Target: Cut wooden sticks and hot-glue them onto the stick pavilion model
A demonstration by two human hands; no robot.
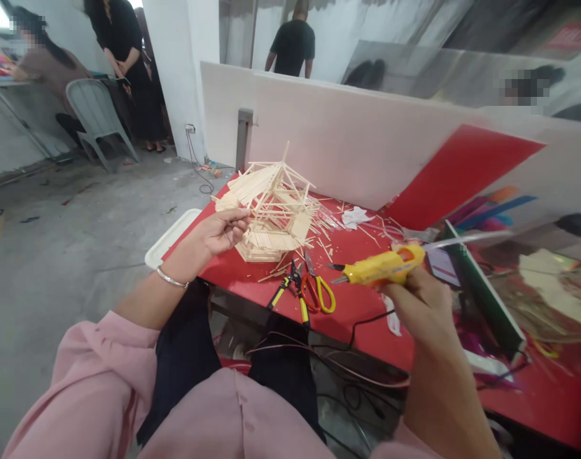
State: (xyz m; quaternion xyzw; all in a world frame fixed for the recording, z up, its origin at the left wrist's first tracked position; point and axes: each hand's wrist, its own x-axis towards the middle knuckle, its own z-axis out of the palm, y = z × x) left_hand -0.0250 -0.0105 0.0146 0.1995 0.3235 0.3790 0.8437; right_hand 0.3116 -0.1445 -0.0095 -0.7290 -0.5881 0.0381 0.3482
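Observation:
A small house-like model (pixel 275 236) built of thin wooden sticks, with a pointed roof frame, stands at the left end of the red table. My left hand (pixel 223 231), a bracelet on its wrist, is at the model's near left side. Its fingers are pinched together; what lies between them is too small to make out. In my right hand (pixel 426 306) is a yellow hot glue gun (pixel 383 266), its nozzle pointing left toward the model and a clear glue stick out of its back. Pliers (pixel 293 287) and red-and-yellow-handled scissors (pixel 321 293) lie on the table between them.
Loose sticks (pixel 324 245) and crumpled white tissue (pixel 356 217) litter the red table (pixel 347 331). White boards (pixel 328 140) form a barrier behind it. A green-faced panel (pixel 486 293) stands at right. Cables (pixel 357 376) hang below. Other people are in the background, near a plastic chair (pixel 96 111).

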